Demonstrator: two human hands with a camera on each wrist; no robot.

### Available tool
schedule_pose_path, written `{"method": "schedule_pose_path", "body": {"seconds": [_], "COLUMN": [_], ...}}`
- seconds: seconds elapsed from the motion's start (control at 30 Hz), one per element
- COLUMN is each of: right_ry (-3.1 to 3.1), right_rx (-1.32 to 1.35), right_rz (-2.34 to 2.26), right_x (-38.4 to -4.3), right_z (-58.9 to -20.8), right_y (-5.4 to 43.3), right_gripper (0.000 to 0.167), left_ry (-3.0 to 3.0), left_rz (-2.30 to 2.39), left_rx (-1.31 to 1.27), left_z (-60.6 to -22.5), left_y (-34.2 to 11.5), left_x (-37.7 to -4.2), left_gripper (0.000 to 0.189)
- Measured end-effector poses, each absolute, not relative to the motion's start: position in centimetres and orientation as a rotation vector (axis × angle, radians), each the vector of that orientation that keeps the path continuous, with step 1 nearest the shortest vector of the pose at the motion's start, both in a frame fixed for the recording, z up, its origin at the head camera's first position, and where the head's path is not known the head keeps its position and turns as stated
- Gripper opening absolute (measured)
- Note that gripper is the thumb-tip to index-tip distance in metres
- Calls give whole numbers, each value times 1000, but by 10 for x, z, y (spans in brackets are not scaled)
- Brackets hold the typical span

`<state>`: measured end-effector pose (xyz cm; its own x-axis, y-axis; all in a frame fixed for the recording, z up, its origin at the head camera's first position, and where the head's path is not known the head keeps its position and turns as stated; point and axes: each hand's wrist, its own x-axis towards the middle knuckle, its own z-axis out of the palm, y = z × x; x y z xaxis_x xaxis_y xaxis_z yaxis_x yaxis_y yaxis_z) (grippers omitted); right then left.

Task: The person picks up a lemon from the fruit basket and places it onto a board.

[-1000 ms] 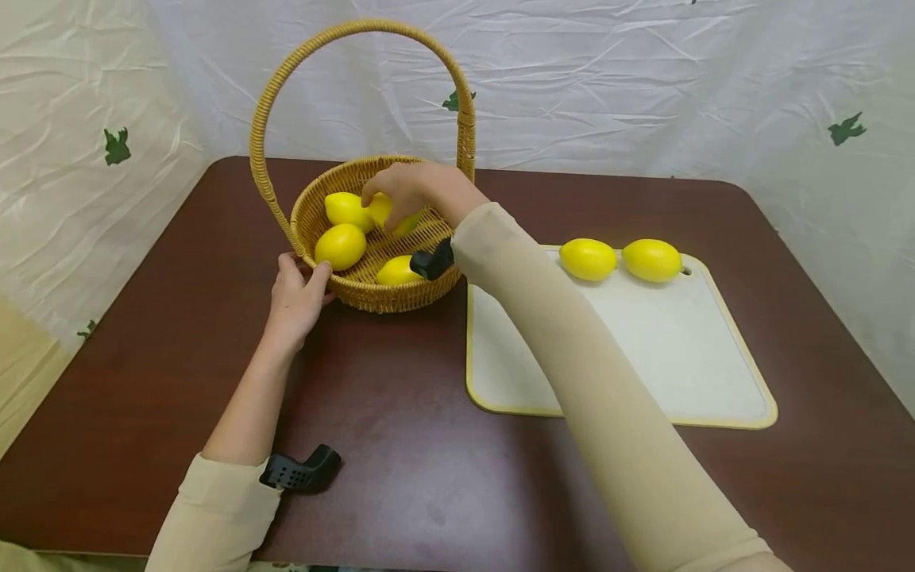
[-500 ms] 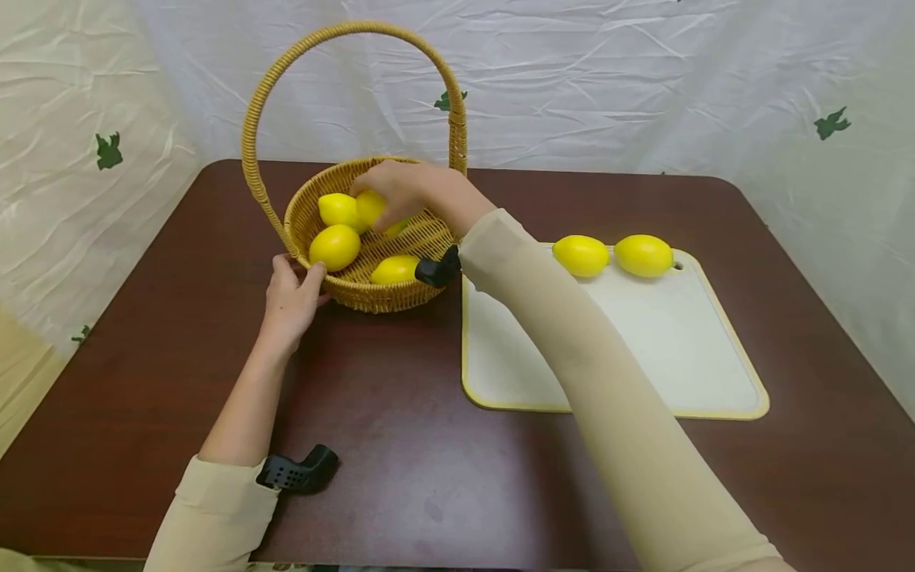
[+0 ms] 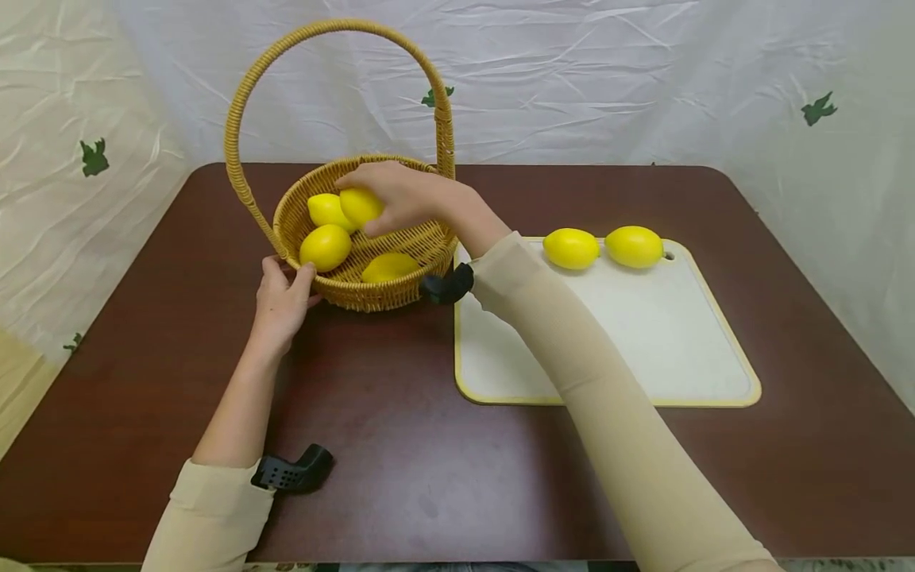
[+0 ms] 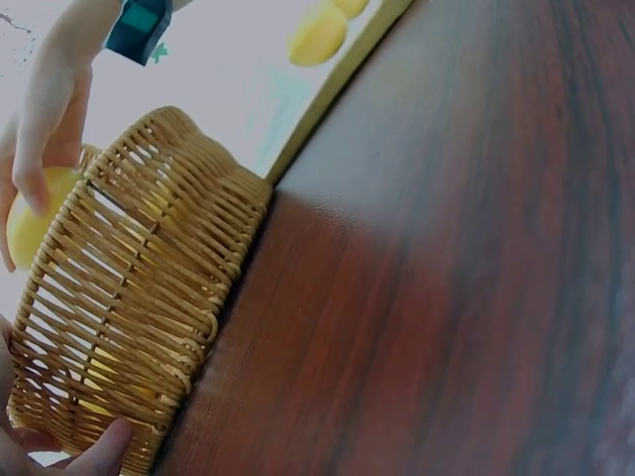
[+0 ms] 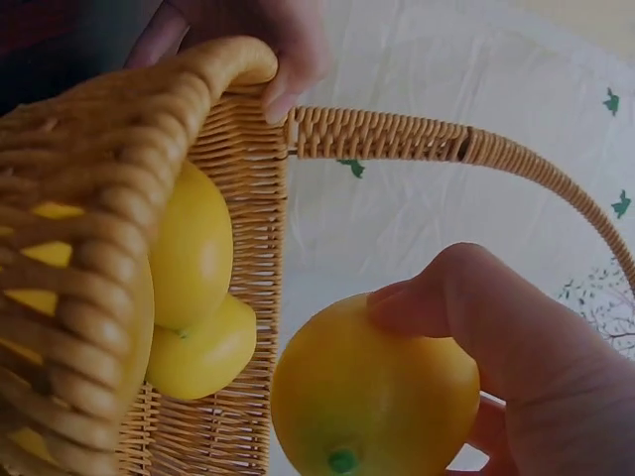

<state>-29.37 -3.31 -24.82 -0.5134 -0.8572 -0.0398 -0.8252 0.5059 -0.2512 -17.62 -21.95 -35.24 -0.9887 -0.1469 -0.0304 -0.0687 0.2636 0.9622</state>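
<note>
My right hand (image 3: 409, 193) holds a yellow lemon (image 3: 360, 207) over the wicker basket (image 3: 368, 299), thumb and fingers around its sides. The right wrist view shows this lemon (image 5: 372, 392) close up, a green spot at one end, level with the basket's rim. My left hand (image 3: 281, 303) grips the basket's near left rim, with the thumb on top and the fingers outside. Inside the basket lie a lemon at the back (image 3: 329, 210), one near the left hand (image 3: 326, 248) and one at the front (image 3: 390, 268).
A white cutting board (image 3: 643, 342) with a yellow edge lies right of the basket. Two lemons, a left one (image 3: 570, 249) and a right one (image 3: 634, 247), sit along its far edge. The basket's tall arched handle (image 3: 336, 25) rises over the right hand.
My right hand has lifted the lemon up from among the others in the basket. The left hand keeps its grip on the rim. The head view has shifted slightly.
</note>
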Motion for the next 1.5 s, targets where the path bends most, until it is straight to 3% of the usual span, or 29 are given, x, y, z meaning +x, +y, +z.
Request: {"method": "schedule_pose_path", "body": {"seconds": [0.33, 0.93, 1.5], "right_ry": [2566, 2543, 2716], "right_rx": [-1620, -1673, -1460], "right_rz": [-526, -633, -819], "right_x": [-277, -257, -263], "right_z": [-254, -271, -268], "right_y": [-27, -16, 35], "right_gripper": [64, 63, 65], "left_ry": [-2439, -2453, -2435], "left_rz": [-1887, -1854, -1855], "left_rx": [207, 237, 257], "left_z": [-352, -346, -343], "left_y": [-228, -238, -237], "left_x": [-176, -168, -168], "left_gripper": [52, 53, 52]}}
